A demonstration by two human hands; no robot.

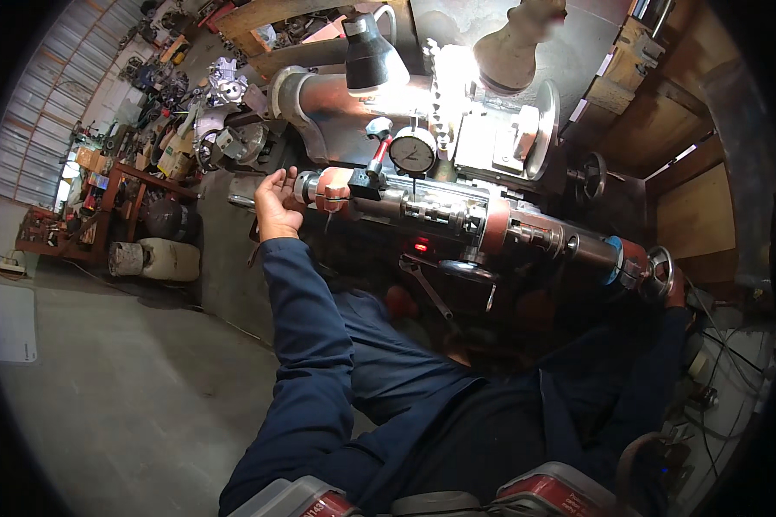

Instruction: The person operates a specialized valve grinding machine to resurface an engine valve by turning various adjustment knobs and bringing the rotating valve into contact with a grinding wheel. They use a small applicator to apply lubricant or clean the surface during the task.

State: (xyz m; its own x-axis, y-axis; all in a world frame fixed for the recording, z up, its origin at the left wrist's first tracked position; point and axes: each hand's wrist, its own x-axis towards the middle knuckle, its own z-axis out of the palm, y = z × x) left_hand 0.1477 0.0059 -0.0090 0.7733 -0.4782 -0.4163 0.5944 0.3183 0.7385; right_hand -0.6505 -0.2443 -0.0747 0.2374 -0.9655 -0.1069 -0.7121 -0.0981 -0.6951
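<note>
Left hand [278, 207], ten o'clock: loosely cupped, mostly open, fingers at the rim of a bright metal end ring [304, 186], closed on nothing that shows; the pose suggests a light touch at the ring rather than a firm grip. Right hand [679, 291], three o'clock: largely hidden behind a spoked handwheel [660, 272]; how far it closes cannot be told, though its position suits control of that wheel. Red collar [333, 190], at three o'clock from the left hand, next to the ring. Shaft assembly [433, 212], one to two o'clock: lies lengthwise between the end fittings, apparently so both ends are supported. Blue ring [613, 260], three o'clock, near the spoked handwheel. Dial gauge [412, 152], twelve o'clock: white face turned toward the wearer, presumably for easy reading; stem points down toward the shaft assembly, contact too small to tell. Red gauge arm [381, 156], just beside the gauge on its nine o'clock side. Black lamp [372, 56], twelve o'clock, farther out: lit, head angled down, likely to brighten the work. Pale jug [171, 260], nine o'clock, well apart. Mixed metal parts [226, 84], ten to eleven o'clock, crowded together.
</note>
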